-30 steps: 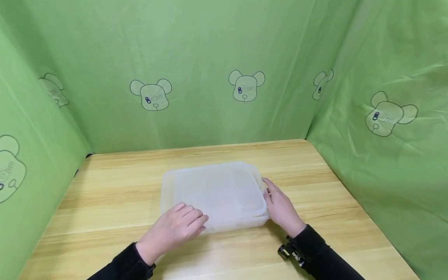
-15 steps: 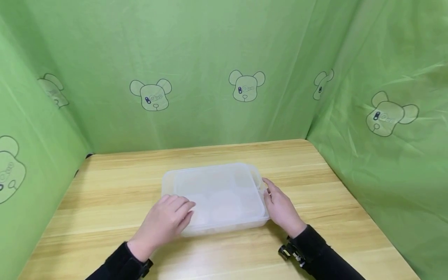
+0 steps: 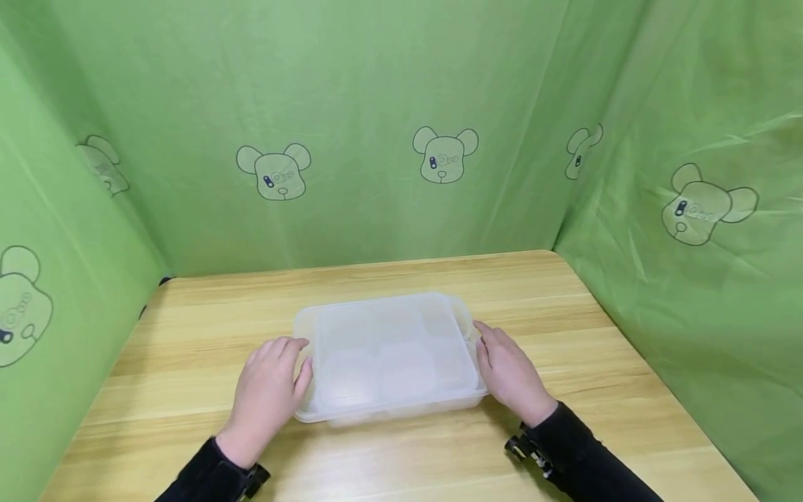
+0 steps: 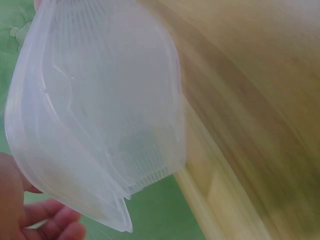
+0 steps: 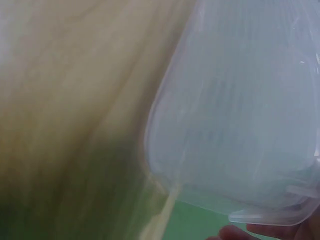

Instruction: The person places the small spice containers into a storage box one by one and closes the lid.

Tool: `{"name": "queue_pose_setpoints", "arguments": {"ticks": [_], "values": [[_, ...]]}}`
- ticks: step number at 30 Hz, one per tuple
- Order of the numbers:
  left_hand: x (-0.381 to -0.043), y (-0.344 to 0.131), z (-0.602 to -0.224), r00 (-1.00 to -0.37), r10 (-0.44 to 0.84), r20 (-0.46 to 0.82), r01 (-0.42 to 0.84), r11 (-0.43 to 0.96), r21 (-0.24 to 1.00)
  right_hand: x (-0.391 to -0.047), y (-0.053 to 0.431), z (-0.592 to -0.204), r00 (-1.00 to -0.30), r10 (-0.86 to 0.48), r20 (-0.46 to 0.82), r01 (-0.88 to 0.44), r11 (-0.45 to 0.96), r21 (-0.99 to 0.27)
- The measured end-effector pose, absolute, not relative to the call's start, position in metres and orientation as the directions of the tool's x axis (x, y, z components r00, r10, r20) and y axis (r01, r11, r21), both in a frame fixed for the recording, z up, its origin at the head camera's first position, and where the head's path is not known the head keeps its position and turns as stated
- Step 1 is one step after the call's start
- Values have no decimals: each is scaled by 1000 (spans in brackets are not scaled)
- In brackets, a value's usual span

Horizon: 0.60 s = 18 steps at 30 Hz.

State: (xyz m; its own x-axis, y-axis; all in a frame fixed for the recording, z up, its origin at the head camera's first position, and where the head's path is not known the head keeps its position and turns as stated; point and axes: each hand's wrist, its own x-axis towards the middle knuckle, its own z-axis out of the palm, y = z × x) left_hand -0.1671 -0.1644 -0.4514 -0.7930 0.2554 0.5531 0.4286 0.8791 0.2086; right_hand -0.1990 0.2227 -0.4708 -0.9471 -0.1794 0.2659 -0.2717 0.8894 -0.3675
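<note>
A translucent plastic storage box [image 3: 410, 410] stands on the table. Its matching lid [image 3: 389, 348] lies on top, shifted left, so it juts past the box's left end [image 4: 125, 95] and leaves a strip of the right end uncovered. My left hand [image 3: 266, 387] is at the lid's left edge, thumb and fingers apart; in the left wrist view its fingers [image 4: 55, 220] bend loosely by the lid's corner. My right hand [image 3: 511, 373] holds the box's right end, thumb at the rim. In the right wrist view, its fingertips [image 5: 232, 232] show below the box's edge.
The wood-grain table [image 3: 207, 328] extends around the box. Green cloth walls [image 3: 364, 216] with printed bear heads enclose the back and both sides. Dark wrist-camera mounts [image 3: 527, 453] sit under both sleeves.
My left hand has moved left from the lid's front edge to its left end. The lid's near edge has come down over the box's front rim. My right hand has stayed in place.
</note>
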Motion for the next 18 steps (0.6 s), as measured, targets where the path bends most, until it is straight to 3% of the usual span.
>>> {"name": "queue_pose_setpoints", "arguments": {"ticks": [8,18], "values": [[-166,-170,-449,-916,90,391,224,924,310,-196,219,-463,-888,-211,409,-353,883,-310],[-163,-169,-452,-933,61,354,182,930,320,-191,205,-455,-891,-248,381,-375,874,-310]]}}
